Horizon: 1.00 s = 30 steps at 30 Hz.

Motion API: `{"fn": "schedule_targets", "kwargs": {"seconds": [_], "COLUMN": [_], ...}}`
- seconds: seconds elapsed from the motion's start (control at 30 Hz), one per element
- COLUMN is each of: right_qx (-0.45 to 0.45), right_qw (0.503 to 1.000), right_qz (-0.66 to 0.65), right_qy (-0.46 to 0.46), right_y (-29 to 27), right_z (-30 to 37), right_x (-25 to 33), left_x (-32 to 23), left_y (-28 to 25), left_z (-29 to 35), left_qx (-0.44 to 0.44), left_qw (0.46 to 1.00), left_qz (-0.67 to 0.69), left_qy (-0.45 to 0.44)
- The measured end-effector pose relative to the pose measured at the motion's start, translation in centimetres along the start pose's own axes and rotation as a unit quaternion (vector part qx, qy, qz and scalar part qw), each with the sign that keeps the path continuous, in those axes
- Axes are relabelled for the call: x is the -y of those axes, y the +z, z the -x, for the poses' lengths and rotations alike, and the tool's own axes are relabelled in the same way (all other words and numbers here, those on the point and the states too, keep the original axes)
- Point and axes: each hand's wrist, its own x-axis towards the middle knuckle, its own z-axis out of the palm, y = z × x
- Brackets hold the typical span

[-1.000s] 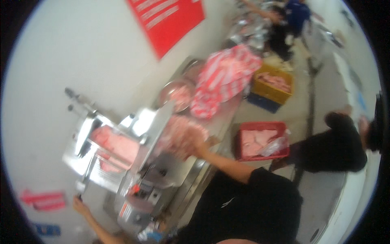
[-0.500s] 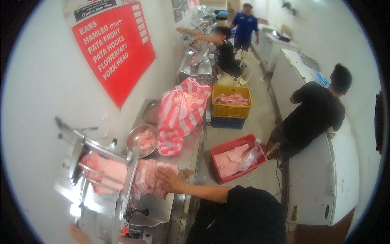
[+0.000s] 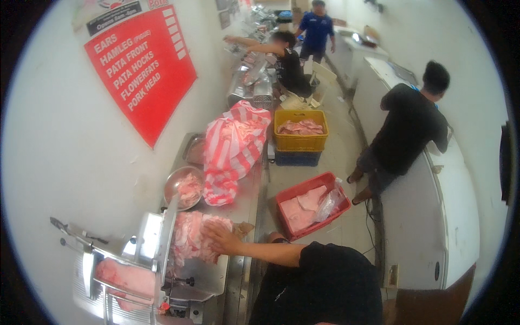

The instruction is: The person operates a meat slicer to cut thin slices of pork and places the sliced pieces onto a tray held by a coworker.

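My right hand [image 3: 222,239] lies flat with its fingers stretched out on a pile of thin, pale pink meat slices [image 3: 187,236], at the output side of a metal meat slicer [image 3: 149,238]. On the slicer's sliding carriage sits a slab of pink, fatty meat [image 3: 127,279] behind metal bars. The carriage is at the lower left, near the picture's edge. My left hand is out of sight. Beyond the slices, a steel bowl [image 3: 171,182] holds more cut meat.
A red-and-white striped plastic bag [image 3: 233,154] of meat lies on the steel counter [image 3: 252,200]. To the right on the floor are a red crate [image 3: 295,234] and a yellow crate [image 3: 300,143], both holding meat. A person [image 3: 409,130] stands beside white chest freezers [image 3: 411,233].
The slicer's carriage has slid toward me with the meat slab. My left hand, at the lower left before, has left the view. My right hand stays on the slices.
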Motion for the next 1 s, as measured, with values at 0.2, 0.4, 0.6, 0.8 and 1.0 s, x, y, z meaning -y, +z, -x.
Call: {"fn": "schedule_targets", "kwargs": {"seconds": [0.2, 0.4, 0.6, 0.8, 1.0], "right_qx": [0.029, 0.012, 0.015, 0.030, 0.035], "right_qw": [0.999, 0.999, 1.000, 0.999, 0.999], "right_qz": [-0.018, -0.021, -0.005, -0.011, -0.003], "right_qy": [0.018, 0.025, 0.026, 0.029, 0.036], "right_y": [-0.3, -0.5, -0.9, -0.6, -1.0], "right_z": [0.4, 0.6, 0.2, 0.1, 0.6], "right_x": [0.3, 0.1, 0.2, 1.1, 0.0], "left_x": [-3.4, -20.4, -24.4, -10.4, -8.1], "left_y": [1.9, 3.0, 10.0, 9.9, 1.3], "left_z": [-0.4, -6.4, -8.1, -4.8, -2.1], "left_qx": [-0.012, 0.220, 0.237, -0.021, 0.146], "left_qw": [0.997, 0.927, 0.952, 0.971, 0.963], "left_qz": [0.071, 0.299, 0.190, -0.054, -0.202], "left_qy": [0.014, 0.055, -0.047, 0.232, 0.104]}}
